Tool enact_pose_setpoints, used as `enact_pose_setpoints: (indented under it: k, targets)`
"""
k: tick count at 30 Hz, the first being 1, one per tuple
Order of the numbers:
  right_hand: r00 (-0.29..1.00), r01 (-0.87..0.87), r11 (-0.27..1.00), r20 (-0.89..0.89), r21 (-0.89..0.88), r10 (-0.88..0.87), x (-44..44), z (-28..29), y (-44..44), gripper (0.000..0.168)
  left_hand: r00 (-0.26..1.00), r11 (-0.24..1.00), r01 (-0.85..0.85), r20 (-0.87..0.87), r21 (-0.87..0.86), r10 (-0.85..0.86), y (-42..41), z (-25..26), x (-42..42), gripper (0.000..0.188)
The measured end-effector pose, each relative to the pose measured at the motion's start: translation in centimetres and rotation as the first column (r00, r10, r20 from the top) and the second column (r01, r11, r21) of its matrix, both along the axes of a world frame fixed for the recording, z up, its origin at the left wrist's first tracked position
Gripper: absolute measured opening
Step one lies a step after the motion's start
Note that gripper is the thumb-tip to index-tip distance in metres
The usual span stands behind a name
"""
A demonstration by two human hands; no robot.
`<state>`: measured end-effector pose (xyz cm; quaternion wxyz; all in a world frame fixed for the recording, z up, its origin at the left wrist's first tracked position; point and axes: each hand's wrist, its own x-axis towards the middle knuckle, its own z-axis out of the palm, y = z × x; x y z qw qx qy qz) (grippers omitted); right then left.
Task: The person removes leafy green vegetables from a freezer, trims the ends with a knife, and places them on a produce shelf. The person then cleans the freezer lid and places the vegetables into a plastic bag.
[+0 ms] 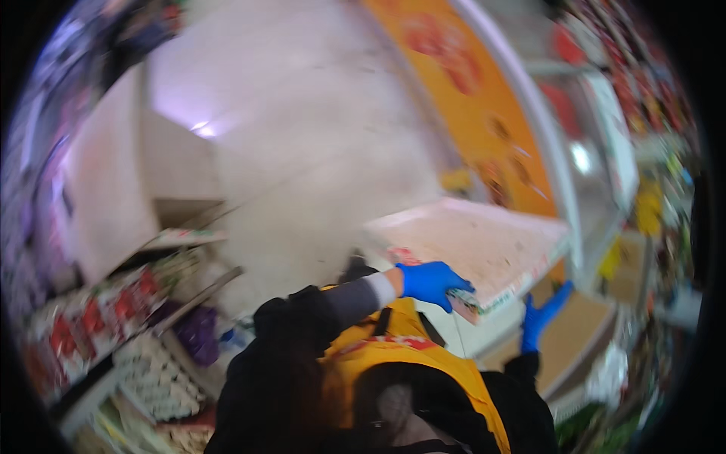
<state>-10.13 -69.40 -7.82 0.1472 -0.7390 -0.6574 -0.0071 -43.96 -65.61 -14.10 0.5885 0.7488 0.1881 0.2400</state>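
My left hand (434, 284), in a blue glove, grips the near corner of a shallow, light-coloured box (499, 244) with red and green print on its sides. The box is tilted and hangs in front of me, to the right of my yellow apron (408, 352). My right hand (543, 315), gloved in the same blue, has thumb and fingers spread and holds nothing. It is just to the right of the box's near side, in front of a brown cardboard box (578, 335); blur hides whether it touches either.
An orange printed panel (482, 113) curves along the right. Pale floor (295, 170) stretches ahead. To the left stands a large pale box-shaped stand (110, 181). Red-and-clear packages (93, 318), a purple bag (195, 335) and egg-tray-like stacks (156, 374) lie at lower left.
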Motion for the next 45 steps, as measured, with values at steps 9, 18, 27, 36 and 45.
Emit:
enact_pose_setpoints:
  k: [9,18,27,36,45]
  targets:
    - [0.596,-0.795,0.494,-0.299,-0.353,0.745,-18.8,-6.5,20.4,0.048,0.85,0.907,-0.411,-0.319,0.093,0.418,-0.1,2.0,-26.3,0.061]
    - [0.177,-0.967,0.088,-0.38,-0.24,0.908,-56.3,-25.2,18.1,0.053,-0.097,-0.186,-0.982,-0.807,-0.016,0.583,-20.3,-14.7,-42.7,0.057]
    - [0.037,-0.992,-0.034,-0.557,-0.117,0.83,-89.7,-33.6,0.6,0.057,-0.15,-0.311,-0.949,-0.805,-0.045,0.573,-21.6,-17.1,-40.8,0.06]
    - [0.441,-0.842,0.498,-0.795,-0.207,0.416,-69.2,-33.8,12.9,0.063,-0.221,0.39,-0.796,-0.823,0.462,0.523,-15.8,-28.1,-48.0,0.058]
    - [0.314,-0.038,0.875,-0.837,-0.482,-0.448,-28.6,-20.6,4.9,0.042,0.507,0.631,-0.754,-0.449,0.184,0.736,2.6,-19.8,-33.9,0.012]
